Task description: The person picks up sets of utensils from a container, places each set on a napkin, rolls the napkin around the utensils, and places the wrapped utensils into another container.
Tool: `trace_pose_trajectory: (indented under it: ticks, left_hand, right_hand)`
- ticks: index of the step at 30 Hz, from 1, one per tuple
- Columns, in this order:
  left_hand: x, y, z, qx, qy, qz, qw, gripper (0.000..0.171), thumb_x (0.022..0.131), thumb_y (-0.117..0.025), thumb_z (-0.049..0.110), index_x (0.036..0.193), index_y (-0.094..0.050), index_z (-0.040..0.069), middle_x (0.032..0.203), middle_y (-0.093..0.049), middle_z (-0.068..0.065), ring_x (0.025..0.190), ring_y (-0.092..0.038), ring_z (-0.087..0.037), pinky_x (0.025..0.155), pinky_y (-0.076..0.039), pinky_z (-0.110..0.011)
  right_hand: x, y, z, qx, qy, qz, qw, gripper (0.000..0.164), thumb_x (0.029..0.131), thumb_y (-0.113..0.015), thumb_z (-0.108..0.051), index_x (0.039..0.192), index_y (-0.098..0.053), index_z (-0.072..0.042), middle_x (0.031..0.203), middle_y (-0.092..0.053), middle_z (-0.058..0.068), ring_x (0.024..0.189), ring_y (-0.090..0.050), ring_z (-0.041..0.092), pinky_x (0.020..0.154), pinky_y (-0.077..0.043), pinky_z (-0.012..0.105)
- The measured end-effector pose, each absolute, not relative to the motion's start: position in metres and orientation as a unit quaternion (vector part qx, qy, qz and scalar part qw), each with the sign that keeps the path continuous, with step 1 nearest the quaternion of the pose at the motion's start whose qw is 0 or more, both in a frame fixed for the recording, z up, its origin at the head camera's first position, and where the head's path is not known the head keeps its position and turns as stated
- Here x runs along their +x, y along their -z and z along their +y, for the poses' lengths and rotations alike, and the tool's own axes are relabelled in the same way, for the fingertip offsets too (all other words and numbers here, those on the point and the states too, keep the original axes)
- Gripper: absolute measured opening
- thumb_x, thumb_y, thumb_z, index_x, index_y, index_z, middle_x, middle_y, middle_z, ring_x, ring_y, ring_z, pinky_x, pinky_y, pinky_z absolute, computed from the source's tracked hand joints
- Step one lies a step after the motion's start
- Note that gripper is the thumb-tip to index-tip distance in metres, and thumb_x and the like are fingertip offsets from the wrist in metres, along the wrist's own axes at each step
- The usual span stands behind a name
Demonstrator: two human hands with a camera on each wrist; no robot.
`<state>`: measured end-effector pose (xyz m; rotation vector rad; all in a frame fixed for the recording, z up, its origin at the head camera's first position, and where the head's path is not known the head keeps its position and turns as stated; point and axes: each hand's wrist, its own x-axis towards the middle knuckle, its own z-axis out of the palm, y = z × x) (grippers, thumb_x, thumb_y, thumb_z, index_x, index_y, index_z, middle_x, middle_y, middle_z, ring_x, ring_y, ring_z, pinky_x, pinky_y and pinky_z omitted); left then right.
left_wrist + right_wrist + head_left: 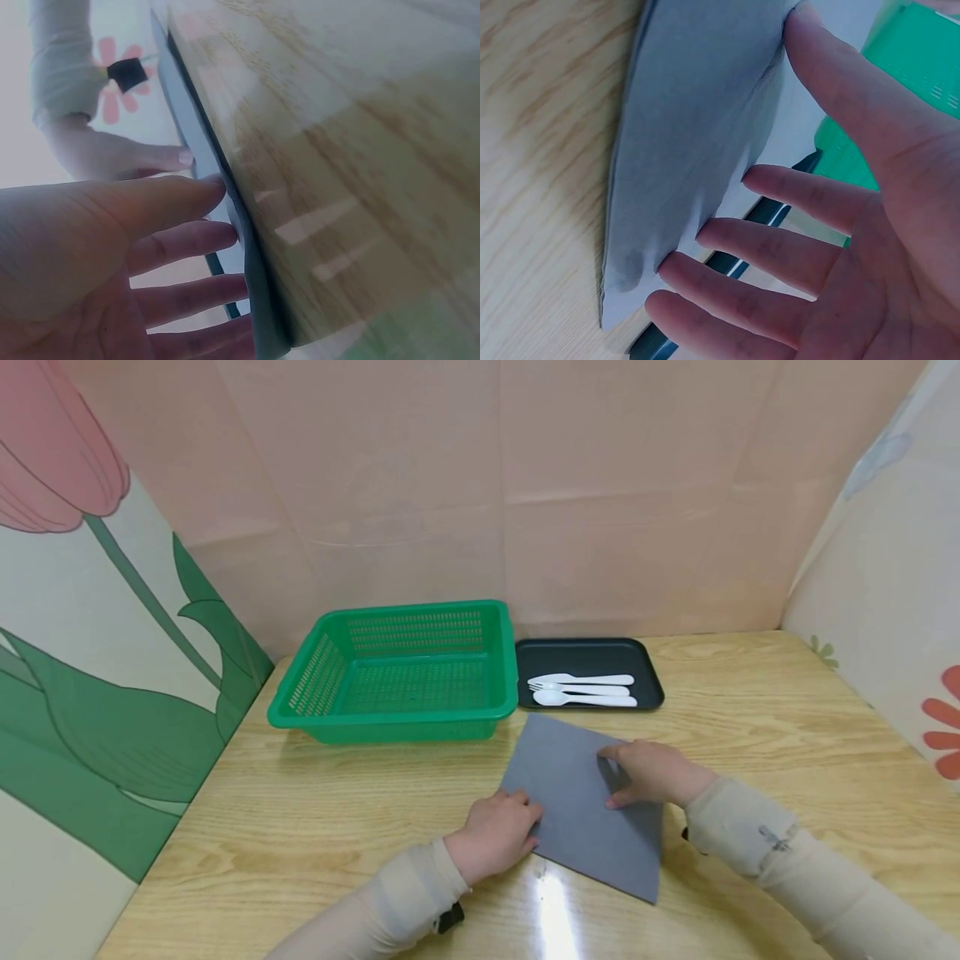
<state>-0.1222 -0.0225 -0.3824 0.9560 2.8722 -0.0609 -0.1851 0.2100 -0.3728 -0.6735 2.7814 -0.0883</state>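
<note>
A folded grey cloth (573, 793) lies slanted on the table, its layers stacked along the edges. My left hand (495, 835) rests at its left edge; in the left wrist view the thumb (199, 195) and fairly straight fingers touch the cloth (193, 124) along that rim. With thumb and fingers spread, my right hand (648, 772) touches the upper right part. The right wrist view shows the right fingertips (676, 266) on the cloth (694, 105), which puckers slightly between them and the thumb.
A green plastic basket (408, 728) stands at the back left. Beside it, a black tray (585, 653) holds a white plastic knife (592, 679), fork (592, 690) and spoon (588, 700), just behind the cloth. Patterned and pink sheets border the wooden table (787, 718).
</note>
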Motion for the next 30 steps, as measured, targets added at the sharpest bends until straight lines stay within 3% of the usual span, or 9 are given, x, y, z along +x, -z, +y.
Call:
trace_pose_trajectory:
  ticks: [30]
  left_hand:
    - [-0.124, 0.3848, -0.026, 0.31, -0.012, 0.949, 0.062, 0.031, 0.086, -0.066, 0.033, 0.11, -0.062, 0.015, 0.104, -0.064, -0.001, 0.092, -0.062, -0.019, 0.065, -0.053, -0.028]
  right_hand:
    - [-0.1796, 0.3678, 0.2091, -0.23, 0.027, 0.963, 0.136, 0.073, 0.065, -0.081, -0.043, 0.117, -0.059, 0.003, 0.1, -0.069, 0.013, 0.086, -0.065, 0.022, 0.075, -0.053, 0.042]
